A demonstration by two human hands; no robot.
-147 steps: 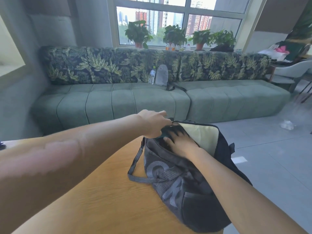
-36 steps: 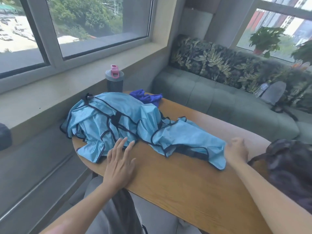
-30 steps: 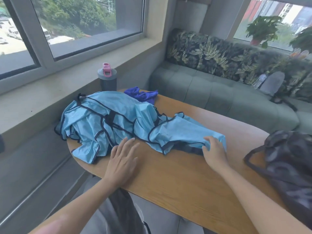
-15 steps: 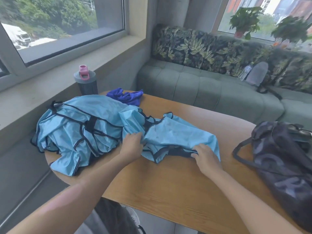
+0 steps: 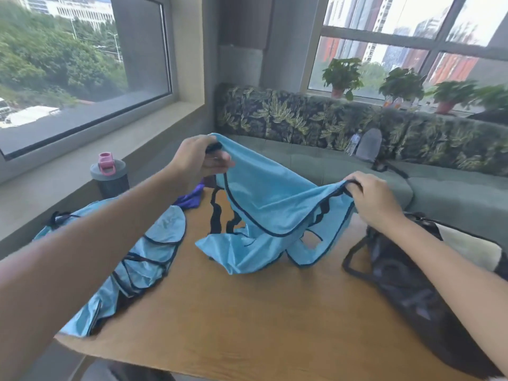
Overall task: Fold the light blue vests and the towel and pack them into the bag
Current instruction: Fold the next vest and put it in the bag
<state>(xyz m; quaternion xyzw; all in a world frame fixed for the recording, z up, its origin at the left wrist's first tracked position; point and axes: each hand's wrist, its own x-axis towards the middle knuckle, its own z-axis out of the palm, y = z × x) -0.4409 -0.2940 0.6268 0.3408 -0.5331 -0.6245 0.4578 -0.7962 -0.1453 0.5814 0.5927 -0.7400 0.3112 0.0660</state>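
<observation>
Two hands hold one light blue vest [image 5: 270, 204] up over the tabletop [image 5: 247, 325]: the left hand [image 5: 199, 160] has its fingers and thumb pinched on a dark-trimmed edge, raised higher, and the right hand [image 5: 371, 198] has its fingers curled round the opposite edge, lower and just above the bag [image 5: 412, 292]. The vest's lower part sags onto the wood, bunched and twisted, with its black straps dangling.

To fold it well, the cloth probably needs a shake and a pull apart so the trim lines run straight, then to be laid flat on the bare wood in front before halving it.

Room is tight. The remaining vests [image 5: 132, 259] sprawl along the tabletop's left side, partly hidden by the left forearm, and a purple cloth [image 5: 192, 198], perhaps the towel, lies just behind them. The dark bag sits at the right edge with something pale showing in its mouth. A grey bottle with a pink lid [image 5: 109, 177] stands by the window ledge, well clear.
</observation>
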